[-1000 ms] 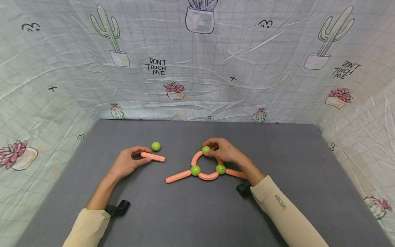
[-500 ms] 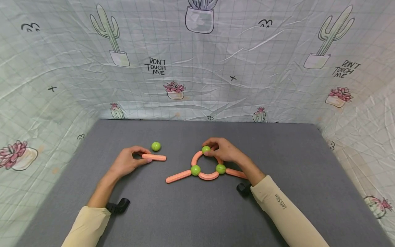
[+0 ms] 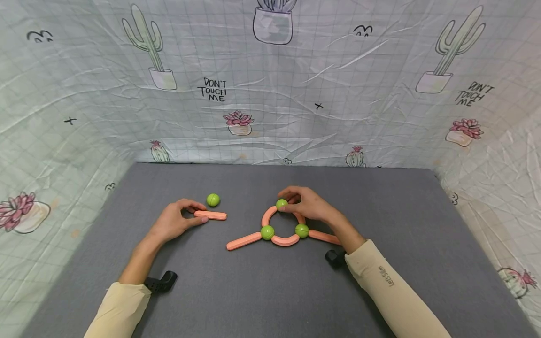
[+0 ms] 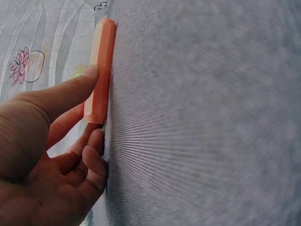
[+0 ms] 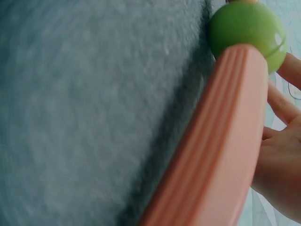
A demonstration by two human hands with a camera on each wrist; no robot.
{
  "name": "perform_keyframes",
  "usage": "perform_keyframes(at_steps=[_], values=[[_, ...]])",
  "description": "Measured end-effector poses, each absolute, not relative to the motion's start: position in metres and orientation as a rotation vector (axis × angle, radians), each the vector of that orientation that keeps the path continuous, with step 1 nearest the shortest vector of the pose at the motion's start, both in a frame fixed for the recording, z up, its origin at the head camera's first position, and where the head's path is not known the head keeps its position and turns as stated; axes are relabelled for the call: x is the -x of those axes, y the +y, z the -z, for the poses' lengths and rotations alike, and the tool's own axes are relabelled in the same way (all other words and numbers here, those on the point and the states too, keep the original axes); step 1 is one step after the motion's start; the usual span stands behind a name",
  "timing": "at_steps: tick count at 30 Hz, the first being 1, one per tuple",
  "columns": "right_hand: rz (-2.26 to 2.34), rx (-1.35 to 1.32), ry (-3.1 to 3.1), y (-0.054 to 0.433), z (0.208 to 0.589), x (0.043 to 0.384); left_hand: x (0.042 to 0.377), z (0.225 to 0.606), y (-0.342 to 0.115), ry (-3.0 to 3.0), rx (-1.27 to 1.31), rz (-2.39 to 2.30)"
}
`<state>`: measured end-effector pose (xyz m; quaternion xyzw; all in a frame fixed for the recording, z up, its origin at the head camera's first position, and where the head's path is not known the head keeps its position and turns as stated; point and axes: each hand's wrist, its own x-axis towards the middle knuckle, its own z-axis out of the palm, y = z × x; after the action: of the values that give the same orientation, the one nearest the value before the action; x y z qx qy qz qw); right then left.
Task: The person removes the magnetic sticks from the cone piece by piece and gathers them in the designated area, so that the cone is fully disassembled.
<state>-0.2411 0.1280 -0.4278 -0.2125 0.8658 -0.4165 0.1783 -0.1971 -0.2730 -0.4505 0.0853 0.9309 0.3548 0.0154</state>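
In the head view my left hand [image 3: 175,220] pinches a straight orange rod [image 3: 217,216] between thumb and fingers, at its left end. The left wrist view shows the thumb on the ribbed rod [image 4: 101,70], close to the grey surface. A loose green ball [image 3: 213,200] lies just behind that rod. My right hand [image 3: 310,205] holds the green ball [image 3: 281,204] at the top of a ring of curved orange pieces [image 3: 285,241]. Two more green balls, left [image 3: 267,233] and right [image 3: 302,231], sit in the ring's lower part.
Straight orange rods extend from the ring, one to the left [image 3: 243,241] and one to the right [image 3: 323,236], the latter partly under my right forearm. A cactus-print cloth [image 3: 270,145] rises behind and beside the grey tabletop [image 3: 270,291].
The orange rod in my left hand has turned slightly, its slant becoming nearly level. My right hand stays at the top green ball, and the ring looks unmoved.
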Motion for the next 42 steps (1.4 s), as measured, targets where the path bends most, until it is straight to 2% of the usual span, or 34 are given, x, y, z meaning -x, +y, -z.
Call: perform_keyframes(at_steps=[8, 17, 27, 42], values=[[1.237, 0.613, 2.494, 0.131, 0.419, 0.238, 0.189, 0.44, -0.266, 2.984, -0.283, -1.091], [1.3, 0.7, 2.516, 0.126, 0.411, 0.226, 0.177, 0.427, -0.23, 2.975, -0.347, -1.172], [1.303, 0.725, 2.478, 0.12, 0.413, 0.215, 0.169, 0.427, -0.206, 2.785, -0.444, -1.365], [1.24, 0.859, 2.386, 0.104, 0.421, 0.198, 0.159, 0.44, -0.184, 2.613, -0.649, -1.205]])
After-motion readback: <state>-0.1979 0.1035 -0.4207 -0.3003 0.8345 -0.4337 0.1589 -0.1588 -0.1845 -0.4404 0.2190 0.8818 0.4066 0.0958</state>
